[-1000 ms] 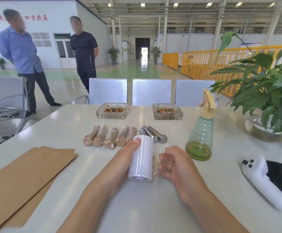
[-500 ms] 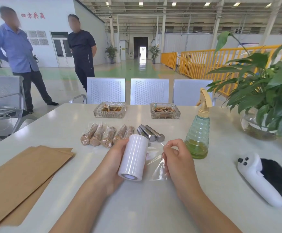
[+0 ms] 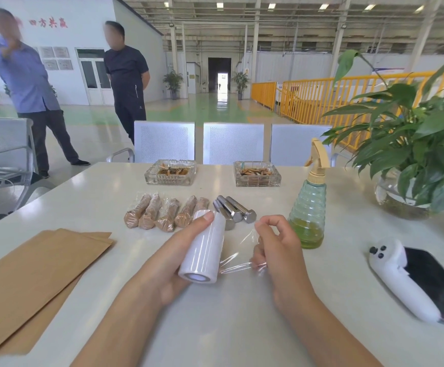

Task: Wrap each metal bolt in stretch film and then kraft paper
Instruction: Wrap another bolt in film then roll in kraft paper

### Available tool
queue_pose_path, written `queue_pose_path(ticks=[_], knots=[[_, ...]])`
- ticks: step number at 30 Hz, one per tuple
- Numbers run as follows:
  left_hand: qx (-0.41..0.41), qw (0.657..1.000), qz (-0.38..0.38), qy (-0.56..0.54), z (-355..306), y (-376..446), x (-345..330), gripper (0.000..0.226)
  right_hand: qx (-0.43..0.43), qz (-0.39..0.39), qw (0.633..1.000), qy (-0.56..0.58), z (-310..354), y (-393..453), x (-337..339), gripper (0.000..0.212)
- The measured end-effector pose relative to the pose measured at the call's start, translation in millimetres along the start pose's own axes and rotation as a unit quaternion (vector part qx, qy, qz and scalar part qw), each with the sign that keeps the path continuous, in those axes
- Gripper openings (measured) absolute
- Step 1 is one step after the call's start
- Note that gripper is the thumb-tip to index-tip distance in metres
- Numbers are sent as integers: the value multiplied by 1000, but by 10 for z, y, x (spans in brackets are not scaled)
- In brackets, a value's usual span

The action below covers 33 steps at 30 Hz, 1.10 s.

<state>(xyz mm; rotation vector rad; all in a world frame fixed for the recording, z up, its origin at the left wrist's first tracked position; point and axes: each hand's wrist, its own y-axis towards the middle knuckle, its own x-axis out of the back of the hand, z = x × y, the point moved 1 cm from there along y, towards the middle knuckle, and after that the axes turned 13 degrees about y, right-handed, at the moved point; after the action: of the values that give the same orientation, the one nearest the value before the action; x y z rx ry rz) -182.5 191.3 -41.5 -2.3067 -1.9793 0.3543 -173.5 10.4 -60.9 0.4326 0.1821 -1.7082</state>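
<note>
1. Left hand (image 3: 173, 263) is gripping the white cylindrical roll of clear stretch film (image 3: 202, 250) from its left side, thumb tip lying near the roll's far end, fingers wrapped under it. Roll is lying roughly lengthwise away from the person, its open core end facing the camera.
2. Right hand (image 3: 276, 250) is pinching the loose sheet of transparent film (image 3: 238, 251), fingers curled on its edge. The film is stretching between roll and right hand, wrinkled, just above the white table (image 3: 242, 327).
3. Three bare shiny metal hex-head bolts (image 3: 232, 209) are lying side by side on the table just beyond the roll, heads toward the person. The nearest one is partly hidden behind the roll.
4. Five bolts already wrapped in brown kraft paper under clear film (image 3: 162, 213) are lying in a row to the left of the bare ones; the rightmost is partly hidden by the roll and thumb.
5. Flat brown kraft paper sheets (image 3: 30, 282) are stacked at the table's left edge, well apart from both hands.
6. Green ribbed plastic spray bottle with a tan trigger (image 3: 308, 210) is standing just right of the right hand.
7. Two square glass ashtrays (image 3: 170, 176) are sitting at the far side; white handheld controller (image 3: 400, 279) is lying on a black phone at right; green leafy plant in a glass bowl (image 3: 411, 144) is at far right.
</note>
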Motion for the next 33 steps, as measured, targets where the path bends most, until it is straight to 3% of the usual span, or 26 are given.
queue_pose_path(ticks=[4,12,16,20,24,27,33], knots=[[4,1000,1,-26,0,17,27,35,-25,-28,999,26,12,20,34,17],[35,995,-28,-90,-54,8,134,57,-55,-37,995,71,24,65,91,28],[72,990,-9,-123,-67,24,151,53,-99,-57,981,159,49,103,123,28],[44,992,-14,-115,-57,34,175,37,-114,-65,971,200,64,146,174,19],[39,982,-3,-186,-82,50,228,57,-115,-69,966,223,66,175,226,19],[50,973,2,-226,-68,47,288,58,-111,-76,963,232,86,198,262,20],[18,985,-17,-168,-40,78,351,44,-88,-105,964,227,97,224,307,19]])
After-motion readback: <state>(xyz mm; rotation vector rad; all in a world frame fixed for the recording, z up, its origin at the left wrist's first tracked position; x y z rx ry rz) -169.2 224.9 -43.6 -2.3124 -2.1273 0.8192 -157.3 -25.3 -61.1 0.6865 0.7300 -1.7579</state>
